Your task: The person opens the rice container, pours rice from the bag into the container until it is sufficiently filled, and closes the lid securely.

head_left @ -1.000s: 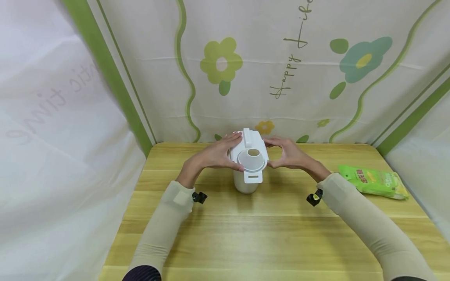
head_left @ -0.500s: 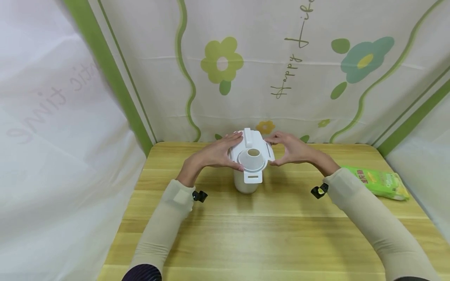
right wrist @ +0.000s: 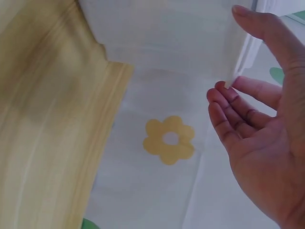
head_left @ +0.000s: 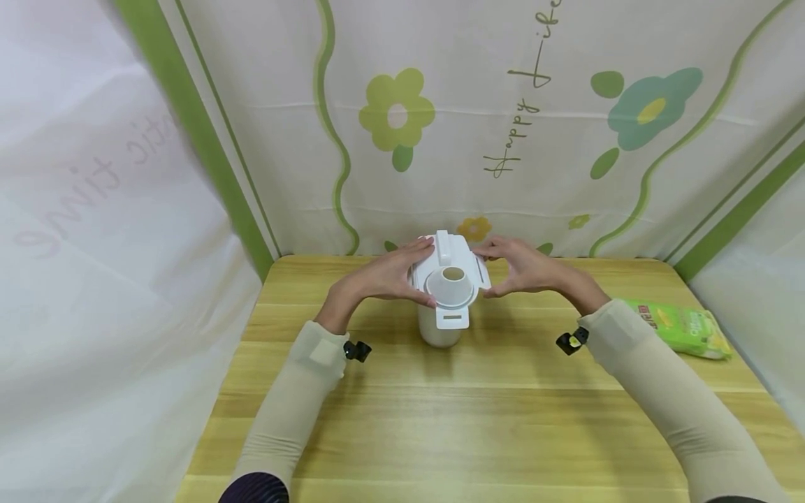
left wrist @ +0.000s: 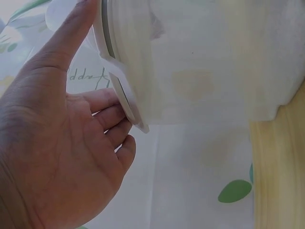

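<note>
A pale plastic storage container stands upright on the table, topped by a white lid. On the lid are a raised bar handle and a cone-shaped cup; a slotted flap hangs at the front. My left hand grips the lid's left side, thumb toward the front and fingers toward the back. At the right, another slotted flap sticks outward, its ends between the thumb and fingers of my right hand. In the right wrist view, the fingertips are right at the lid's edge.
A green-and-yellow packet lies on the wooden table to the right, partly behind the right sleeve. A printed curtain hangs along the table's back edge, close behind the container.
The lid's right flap has swung outward from the container, and my right hand has shifted slightly right with it. My left hand and the container have stayed in place.
</note>
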Motion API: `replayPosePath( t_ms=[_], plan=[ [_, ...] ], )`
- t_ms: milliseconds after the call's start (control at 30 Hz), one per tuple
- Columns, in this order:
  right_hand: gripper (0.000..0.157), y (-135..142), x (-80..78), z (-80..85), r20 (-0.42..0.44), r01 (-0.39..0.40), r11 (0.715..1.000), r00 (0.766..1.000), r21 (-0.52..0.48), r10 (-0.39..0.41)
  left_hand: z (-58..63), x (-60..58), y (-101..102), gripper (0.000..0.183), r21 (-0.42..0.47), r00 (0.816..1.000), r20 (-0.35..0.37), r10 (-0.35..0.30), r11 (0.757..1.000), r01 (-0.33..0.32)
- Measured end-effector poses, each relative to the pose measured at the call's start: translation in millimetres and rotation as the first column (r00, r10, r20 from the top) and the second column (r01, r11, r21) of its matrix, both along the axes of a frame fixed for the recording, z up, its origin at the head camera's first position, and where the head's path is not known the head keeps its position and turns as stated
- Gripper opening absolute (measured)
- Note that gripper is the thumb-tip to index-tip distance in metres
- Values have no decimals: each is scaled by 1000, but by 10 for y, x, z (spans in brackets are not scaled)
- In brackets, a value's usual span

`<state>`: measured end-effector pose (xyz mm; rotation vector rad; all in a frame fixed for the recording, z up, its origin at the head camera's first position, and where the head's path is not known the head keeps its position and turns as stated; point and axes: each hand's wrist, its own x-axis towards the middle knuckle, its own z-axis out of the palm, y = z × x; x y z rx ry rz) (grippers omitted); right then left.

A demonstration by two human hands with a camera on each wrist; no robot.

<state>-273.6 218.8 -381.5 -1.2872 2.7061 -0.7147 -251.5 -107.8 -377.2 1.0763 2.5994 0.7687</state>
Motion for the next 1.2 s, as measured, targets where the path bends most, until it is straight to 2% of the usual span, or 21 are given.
replayPosePath(
  t_ms=[233, 467, 733, 900, 1033, 1200],
  plan=[
    [87, 22, 19, -134, 52, 26, 996, 998, -81, -22, 8, 7, -6, 121, 8, 1000, 26, 1, 1000, -1],
    [93, 50, 43, -277, 189, 14, 973, 981, -230, 30, -3, -2, -27, 112, 81, 997, 67, 31, 996, -36],
    [110, 113, 119, -473, 289, 82, 973, 957, -215, -17, 50, 12, -13, 87, 195, 991, 78, 109, 973, -122],
    [110, 93, 152, -654, 317, 75, 957, 948, -279, 18, 88, 17, 48, 75, 309, 981, 109, 161, 932, -187],
    [107, 55, 192, -771, 355, 74, 945, 934, -318, 46, 107, 15, 92, 73, 403, 964, 198, 178, 882, -245],
    [101, 10, 252, -865, 383, 92, 928, 922, -362, 58, 130, 13, 128, 74, 477, 922, 346, 172, 814, -331]
  ],
)
